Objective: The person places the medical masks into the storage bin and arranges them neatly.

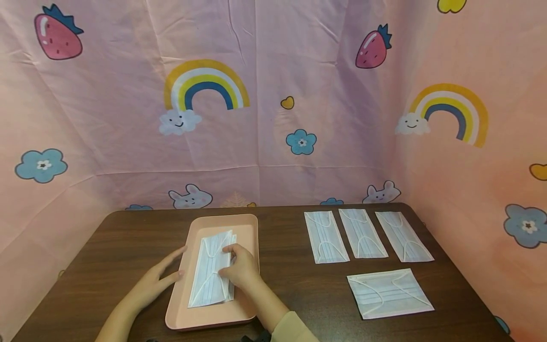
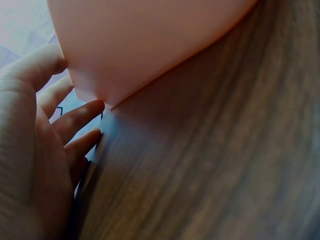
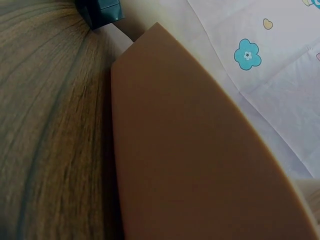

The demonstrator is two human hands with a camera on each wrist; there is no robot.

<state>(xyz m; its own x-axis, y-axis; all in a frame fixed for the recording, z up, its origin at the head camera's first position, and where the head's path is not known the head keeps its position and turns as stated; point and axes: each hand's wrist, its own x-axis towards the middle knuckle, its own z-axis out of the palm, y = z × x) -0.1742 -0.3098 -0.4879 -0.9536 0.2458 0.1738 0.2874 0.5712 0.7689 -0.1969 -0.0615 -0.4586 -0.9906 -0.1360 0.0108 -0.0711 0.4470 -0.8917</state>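
Note:
A pink tray (image 1: 224, 222) sits on the table, left of the middle. In it lie pleated face masks (image 1: 207, 273), white-blue with ear loops, overlapping in a small stack. My right hand (image 1: 244, 271) reaches over the tray's right side and pinches the masks' right edge; some fingertips are hidden. My left hand (image 1: 147, 287) rests against the tray's left rim with fingers spread. In the left wrist view, that hand (image 2: 47, 125) touches the tray's wall (image 2: 145, 45). Only the tray's side (image 3: 190, 130) fills the right wrist view; the right fingers are out of it.
Three face masks stand in a row at the back right: the left one (image 1: 326, 237), the middle one (image 1: 363, 233) and the right one (image 1: 403, 237). Another mask (image 1: 391, 294) lies crosswise nearer the front. A patterned cloth (image 1: 273, 180) hangs behind the dark wooden table (image 1: 290, 294).

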